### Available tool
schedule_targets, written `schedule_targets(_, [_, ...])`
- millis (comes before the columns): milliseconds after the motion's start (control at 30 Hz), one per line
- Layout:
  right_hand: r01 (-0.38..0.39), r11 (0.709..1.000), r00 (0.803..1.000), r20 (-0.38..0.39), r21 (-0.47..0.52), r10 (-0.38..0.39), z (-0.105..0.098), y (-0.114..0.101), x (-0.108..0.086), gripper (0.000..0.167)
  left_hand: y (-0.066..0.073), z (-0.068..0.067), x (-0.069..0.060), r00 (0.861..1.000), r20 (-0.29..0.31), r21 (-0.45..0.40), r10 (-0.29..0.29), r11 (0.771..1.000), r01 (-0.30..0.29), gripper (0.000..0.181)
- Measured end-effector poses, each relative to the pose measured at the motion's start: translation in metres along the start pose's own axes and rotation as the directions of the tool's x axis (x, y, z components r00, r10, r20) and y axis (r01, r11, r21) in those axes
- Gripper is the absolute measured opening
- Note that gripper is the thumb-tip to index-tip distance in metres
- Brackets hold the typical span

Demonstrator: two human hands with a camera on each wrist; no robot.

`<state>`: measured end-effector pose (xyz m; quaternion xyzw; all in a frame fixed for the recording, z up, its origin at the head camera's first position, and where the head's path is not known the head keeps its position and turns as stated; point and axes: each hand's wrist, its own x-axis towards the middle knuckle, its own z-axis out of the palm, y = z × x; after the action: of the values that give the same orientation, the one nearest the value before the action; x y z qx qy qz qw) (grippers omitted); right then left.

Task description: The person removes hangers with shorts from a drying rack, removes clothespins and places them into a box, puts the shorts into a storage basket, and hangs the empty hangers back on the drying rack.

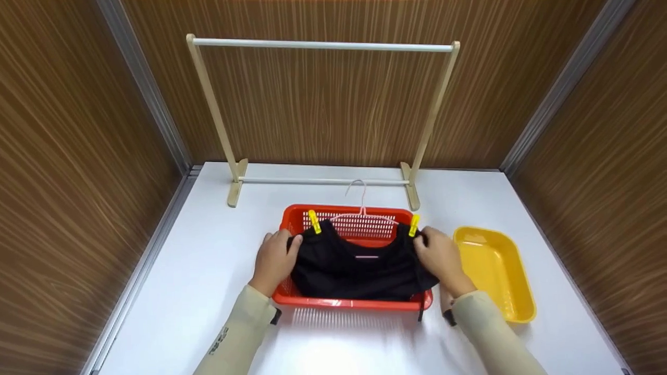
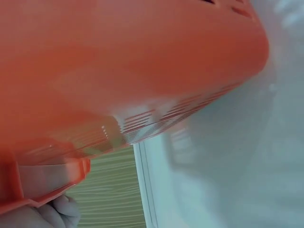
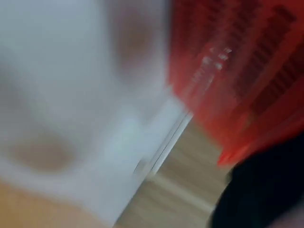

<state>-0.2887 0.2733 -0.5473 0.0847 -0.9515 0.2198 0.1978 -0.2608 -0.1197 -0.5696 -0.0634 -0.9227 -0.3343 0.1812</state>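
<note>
A black sleeveless-looking garment [image 1: 359,278] lies over the red basket [image 1: 338,303], with a pink hanger [image 1: 363,212] at its neckline, hook toward the rack. Yellow clothespins, a left one [image 1: 315,222] and a right one [image 1: 414,226], sit at the two shoulders. My left hand [image 1: 276,260] pinches the garment's left shoulder edge, thumb on top. Opposite it, my right hand [image 1: 439,254] grips the right shoulder edge just beside its clothespin. In the left wrist view, my left fingers [image 2: 59,211] appear by the basket's rim. The right wrist view is blurred.
Behind the basket stands a rack with wooden legs and a white top rail [image 1: 323,45]. A yellow tray [image 1: 522,276] is at the right, close to my right forearm. Wood-grain walls [image 1: 333,114] enclose the white table [image 1: 172,260].
</note>
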Motion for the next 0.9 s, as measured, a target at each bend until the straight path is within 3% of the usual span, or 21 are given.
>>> schedule_targets(67, [-0.072, 0.997, 0.997, 0.019, -0.011, 0.072, 0.007, -0.009, -0.001, 0.019, -0.003, 0.001, -0.001, 1.0, 0.0, -0.008, -0.026, 1.0, 0.026, 0.036])
schedule_targets(167, [-0.098, 0.995, 0.995, -0.012, -0.027, 0.098, 0.017, -0.018, -0.005, 0.019, -0.008, 0.002, -0.001, 0.998, -0.012, -0.021, -0.064, 0.998, 0.064, 0.042])
schedule_targets(300, [-0.083, 0.996, 0.995, -0.062, -0.035, 0.081, 0.02, -0.02, -0.006, 0.019, -0.009, 0.003, 0.001, 0.995, -0.024, -0.022, -0.092, 0.996, 0.092, 0.044])
schedule_targets(500, [-0.007, 0.992, 0.999, -0.047, -0.123, 0.002, 0.017, -0.019, 0.006, 0.015, -0.004, 0.003, 0.012, 0.996, -0.029, -0.027, -0.087, 0.996, 0.086, 0.045])
schedule_targets(633, [-0.008, 0.996, 1.0, -0.031, -0.086, 0.006, 0.018, -0.017, 0.01, 0.014, -0.003, 0.004, 0.014, 0.997, -0.027, -0.023, -0.072, 0.997, 0.071, 0.046])
schedule_targets(900, [-0.022, 1.0, 1.0, 0.0, -0.009, 0.022, 0.022, -0.016, 0.004, 0.028, -0.005, 0.004, 0.007, 0.992, -0.015, -0.004, -0.123, 0.992, 0.123, 0.045])
